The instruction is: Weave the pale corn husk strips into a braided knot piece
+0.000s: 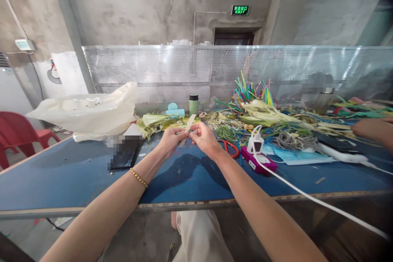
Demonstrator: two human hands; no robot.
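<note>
Above the blue table, my left hand and my right hand meet, fingertips nearly touching. Both are closed in a pinch on a pale husk strip. Its flat end points up between the hands, and a shorter end hangs just below the fingers. The part between the fingertips is hidden. Behind them, dried yellow-green husks and tangled fibres lie across the table. Red-handled scissors rest to the right of my right hand.
A dark phone lies at left, near a large plastic bag. A green bottle stands behind my hands. To the right are a purple power strip with a white cable, a blue mask and another person's arm.
</note>
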